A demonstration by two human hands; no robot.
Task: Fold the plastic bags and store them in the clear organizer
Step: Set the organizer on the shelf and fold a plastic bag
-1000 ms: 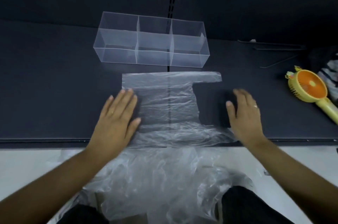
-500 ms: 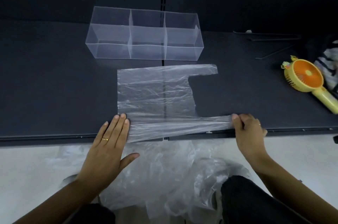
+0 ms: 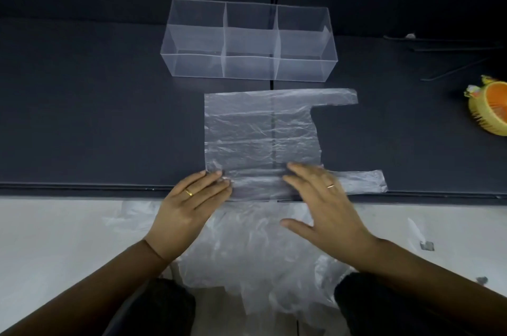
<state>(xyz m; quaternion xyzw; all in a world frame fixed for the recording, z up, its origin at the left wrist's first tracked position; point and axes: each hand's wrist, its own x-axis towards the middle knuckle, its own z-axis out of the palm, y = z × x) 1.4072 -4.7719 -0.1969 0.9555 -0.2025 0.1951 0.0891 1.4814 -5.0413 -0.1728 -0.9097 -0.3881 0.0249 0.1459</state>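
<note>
Heap of loose clear plastic bags [image 3: 247, 258] lies nearest me, below the tabletop edge and between two dark knees, over a pale floor.

On the dark tabletop [image 3: 96, 129], one plastic bag [image 3: 260, 132] is spread flat, its near edge along the tabletop's front edge. I note its closed bottom faces left and its two handle strips point right, so its long axis runs left to right.

My left hand [image 3: 189, 206] has its fingers straight and close together, tips pressing the bag's near left corner. My right hand [image 3: 326, 204] lies flat with fingers spread on the near strip, where the near handle begins. Its thumb juts left over the heap, and its fingertips are blurred. Neither hand pinches the film. Each wears a ring.

Beyond the bag's far edge, apart from it, stands the clear organizer [image 3: 248, 42], three compartments in a row running left to right.

At the right border I record a yellow and orange fan [image 3: 491, 113], partly cut off, and thin dark rods [image 3: 452, 66] farther back. Nothing lies between bag and organizer.
</note>
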